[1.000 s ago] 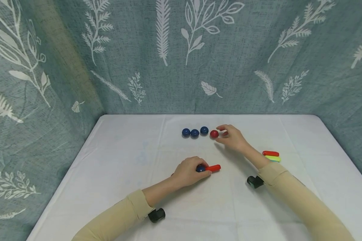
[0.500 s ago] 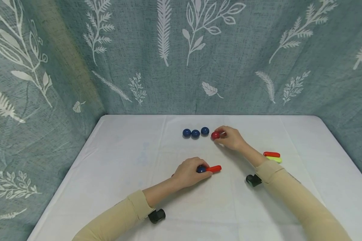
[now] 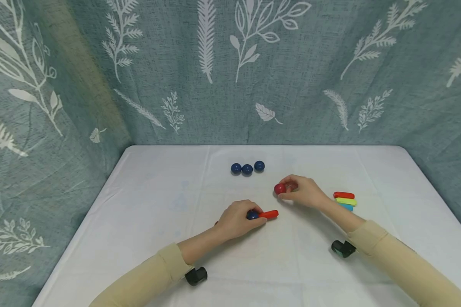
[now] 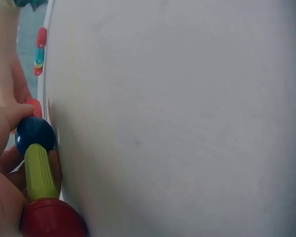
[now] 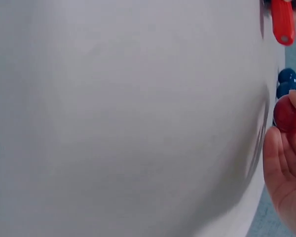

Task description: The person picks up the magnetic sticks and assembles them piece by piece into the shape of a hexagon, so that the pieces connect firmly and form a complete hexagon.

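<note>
My left hand [image 3: 236,219] grips a joined chain of toy magnetic pieces low over the white table. In the left wrist view the chain runs from a dark red ball [image 4: 53,219] through a yellow-green rod [image 4: 39,173] to a blue ball [image 4: 34,134]. Beyond that ball a red rod [image 3: 269,214] sticks out past my thumb and fingertips, pointing right. My right hand [image 3: 307,192] pinches a loose red ball [image 3: 279,189] between thumb and fingers, a short way behind and right of the red rod's free end.
Three blue balls [image 3: 247,169] sit in a row near the table's back edge. At the right lie a red rod [image 3: 344,195], a yellow-green rod [image 3: 346,201] and a light blue rod [image 3: 347,207] side by side. A patterned curtain [image 3: 230,106] hangs behind the white table [image 3: 146,192].
My right hand closed its fingers on the red ball beside the blue balls, then brought it toward me and slightly right. The left hand and its chain have stayed nearly still.
</note>
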The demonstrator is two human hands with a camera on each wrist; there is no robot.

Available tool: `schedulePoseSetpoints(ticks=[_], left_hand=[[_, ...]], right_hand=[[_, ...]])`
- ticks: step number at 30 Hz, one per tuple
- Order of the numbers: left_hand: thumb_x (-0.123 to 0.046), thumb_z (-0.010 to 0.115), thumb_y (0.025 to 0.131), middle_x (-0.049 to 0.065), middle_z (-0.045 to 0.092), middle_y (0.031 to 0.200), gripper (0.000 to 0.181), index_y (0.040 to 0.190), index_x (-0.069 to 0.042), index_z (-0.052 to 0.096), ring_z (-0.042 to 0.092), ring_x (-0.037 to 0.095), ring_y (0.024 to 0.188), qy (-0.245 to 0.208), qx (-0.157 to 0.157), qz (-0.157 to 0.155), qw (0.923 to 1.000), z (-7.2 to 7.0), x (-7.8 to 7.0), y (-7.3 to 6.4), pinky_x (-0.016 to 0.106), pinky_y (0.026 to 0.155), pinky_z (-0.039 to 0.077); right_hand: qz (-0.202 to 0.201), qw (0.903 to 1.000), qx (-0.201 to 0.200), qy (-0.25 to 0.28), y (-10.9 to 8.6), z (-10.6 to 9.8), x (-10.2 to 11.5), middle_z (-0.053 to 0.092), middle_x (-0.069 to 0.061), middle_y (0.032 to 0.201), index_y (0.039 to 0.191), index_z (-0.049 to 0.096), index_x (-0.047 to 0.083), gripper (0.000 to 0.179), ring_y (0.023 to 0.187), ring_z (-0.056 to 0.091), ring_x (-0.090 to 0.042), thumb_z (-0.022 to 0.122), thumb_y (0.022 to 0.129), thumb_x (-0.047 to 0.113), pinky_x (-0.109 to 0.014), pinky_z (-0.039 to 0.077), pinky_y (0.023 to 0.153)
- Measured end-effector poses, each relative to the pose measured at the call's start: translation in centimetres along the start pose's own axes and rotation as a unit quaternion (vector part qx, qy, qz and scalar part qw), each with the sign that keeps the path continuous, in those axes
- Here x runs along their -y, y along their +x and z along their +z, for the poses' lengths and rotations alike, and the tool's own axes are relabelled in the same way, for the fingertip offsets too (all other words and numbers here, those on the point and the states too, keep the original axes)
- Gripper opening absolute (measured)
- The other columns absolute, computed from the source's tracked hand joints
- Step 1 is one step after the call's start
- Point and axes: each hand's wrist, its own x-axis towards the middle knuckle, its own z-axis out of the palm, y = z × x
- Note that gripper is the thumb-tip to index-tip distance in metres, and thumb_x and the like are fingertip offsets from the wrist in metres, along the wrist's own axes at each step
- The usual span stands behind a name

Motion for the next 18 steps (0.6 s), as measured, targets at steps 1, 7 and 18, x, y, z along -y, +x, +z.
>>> schedulePoseSetpoints(ticks=[1, 7, 18], left_hand=[[-0.029, 0.073, 0.088, -0.002, 0.069, 0.095, 0.020, 0.099, -0.013, 0.074, 0.058, 0.012, 0.084, -0.001, -0.002, 0.000, 1.0000, 0.0, 0.0, 0.0, 0.027, 0.077, 0.048], [-0.029, 0.073, 0.087, -0.001, 0.069, 0.094, 0.020, 0.098, -0.012, 0.074, 0.059, 0.013, 0.084, -0.010, -0.010, 0.001, 0.9999, -0.2, 0.2, -0.2, 0.028, 0.077, 0.048], [-0.028, 0.074, 0.087, -0.001, 0.069, 0.094, 0.019, 0.098, -0.012, 0.074, 0.059, 0.013, 0.083, -0.010, -0.016, 0.010, 0.9998, -0.2, 0.3, -0.3, 0.027, 0.075, 0.047]], right_hand=[[-0.002, 1.0000, 0.002, 0.002, -0.3, 0.0, -0.2, 0.063, -0.004, 0.092, 0.119, 0.063, 0.007, 0.041, 0.086, 0.055, -0.022, 0.076, 0.085, 0.026, -0.032, 0.046, 0.070], [-0.020, 0.9994, 0.013, 0.026, -2.2, 0.4, -0.8, 0.061, -0.002, 0.088, 0.118, 0.063, 0.006, 0.039, 0.083, 0.054, -0.020, 0.076, 0.085, 0.023, -0.031, 0.046, 0.069], [-0.059, 0.9961, 0.043, 0.049, -4.1, 1.0, -0.8, 0.059, 0.001, 0.085, 0.114, 0.064, 0.009, 0.035, 0.081, 0.055, -0.019, 0.077, 0.084, 0.020, -0.028, 0.049, 0.069]])
